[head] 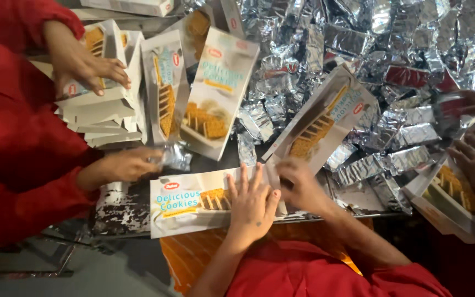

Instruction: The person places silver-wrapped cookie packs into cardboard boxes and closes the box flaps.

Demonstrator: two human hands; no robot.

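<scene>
At the left edge of the table, a co-worker's hand in a red sleeve rests on a stack of flat cartons. At the near edge, a closed biscuit carton lies flat; the left hand is pressed on its end, fingers spread. The right hand, fingers bunched, is set against the flap of an open carton (grip not discernible). Foil packets are heaped toward the far right corner. Closing is judged in hand; tucking the flap squarely is called for next.

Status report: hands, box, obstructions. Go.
Left hand flat on cookie box. Right hand at its open end. Foil packets heaped beside; co-workers' hands nearby.
</scene>
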